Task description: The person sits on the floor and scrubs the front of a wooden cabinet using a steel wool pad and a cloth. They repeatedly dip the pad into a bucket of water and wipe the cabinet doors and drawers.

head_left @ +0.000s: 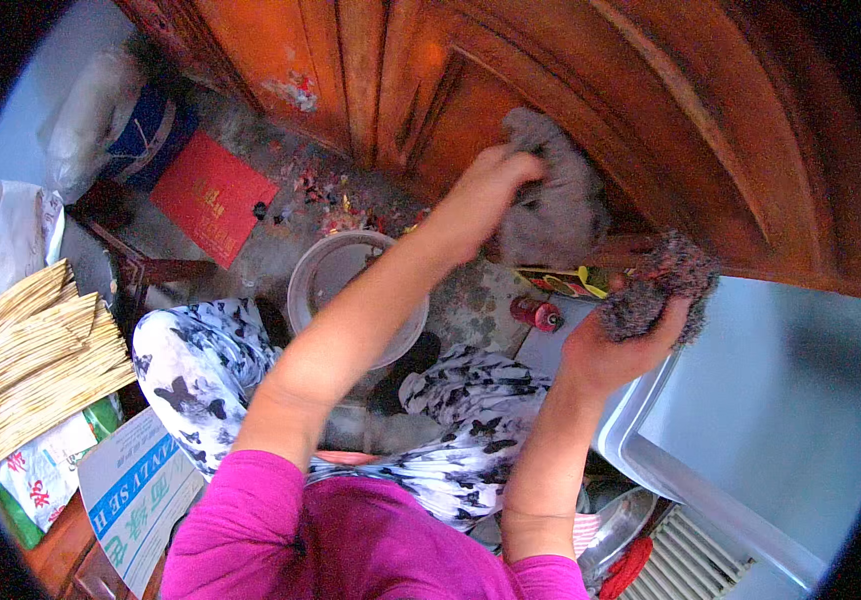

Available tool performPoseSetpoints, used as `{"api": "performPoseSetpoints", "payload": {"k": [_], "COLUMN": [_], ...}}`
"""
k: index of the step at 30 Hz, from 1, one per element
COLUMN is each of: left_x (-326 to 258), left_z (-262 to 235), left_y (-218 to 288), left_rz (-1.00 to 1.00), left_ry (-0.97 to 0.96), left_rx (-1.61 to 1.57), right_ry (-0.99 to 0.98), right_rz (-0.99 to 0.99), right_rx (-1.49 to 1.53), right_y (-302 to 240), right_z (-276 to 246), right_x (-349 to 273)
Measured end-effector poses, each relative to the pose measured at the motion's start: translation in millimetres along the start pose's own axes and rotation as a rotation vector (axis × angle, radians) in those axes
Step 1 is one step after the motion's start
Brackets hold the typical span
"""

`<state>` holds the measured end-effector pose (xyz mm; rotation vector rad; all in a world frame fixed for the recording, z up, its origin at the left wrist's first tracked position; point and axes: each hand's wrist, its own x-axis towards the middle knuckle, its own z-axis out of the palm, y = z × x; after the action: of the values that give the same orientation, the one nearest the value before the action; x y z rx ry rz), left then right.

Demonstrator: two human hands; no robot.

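Note:
My left hand [490,190] reaches up to a brown panelled wooden surface [640,130], its fingers closed on a bunched grey cloth [553,215]. The cloth hangs against the wood, and its far side is out of sight. Lower and to the right, my right hand [615,350] is wrapped round a dark, curly wad of steel wool [665,285]. This wad is up by the lower edge of the wood; whether it touches cannot be made out. A pale plastic basin [302,275] stands on the floor beneath my left forearm, which hides part of it.
Coloured scraps [335,200] litter the floor beside a red paper sheet [215,195]. A red can [536,314] stands near the basin. Bundled straw-coloured sticks [35,350] and a printed white board [140,500] lie left. A pale box-like surface [770,400] occupies the right.

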<state>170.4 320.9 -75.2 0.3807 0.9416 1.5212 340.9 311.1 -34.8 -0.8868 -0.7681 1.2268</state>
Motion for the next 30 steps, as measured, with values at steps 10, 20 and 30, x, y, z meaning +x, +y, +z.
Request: {"api": "performPoseSetpoints", "payload": {"k": [10,20,30], "left_x": [-72,-120,-124], "left_z": [-70,-51,-108], "left_y": [58,71,139], "left_rz": [0.13,0.029,0.006], "left_ry": [-0.348,0.007,-0.412], "left_rx": [1.034,-0.043,-0.07], "right_ry": [-0.549,-0.905,-0.598], "right_rz": [0.131,0.148,0.534], "right_rx": [-0.379,-0.074,-0.296], "right_y": [39,54,130], "right_z": [33,74,27], "right_x": [-20,-62,-102]}}
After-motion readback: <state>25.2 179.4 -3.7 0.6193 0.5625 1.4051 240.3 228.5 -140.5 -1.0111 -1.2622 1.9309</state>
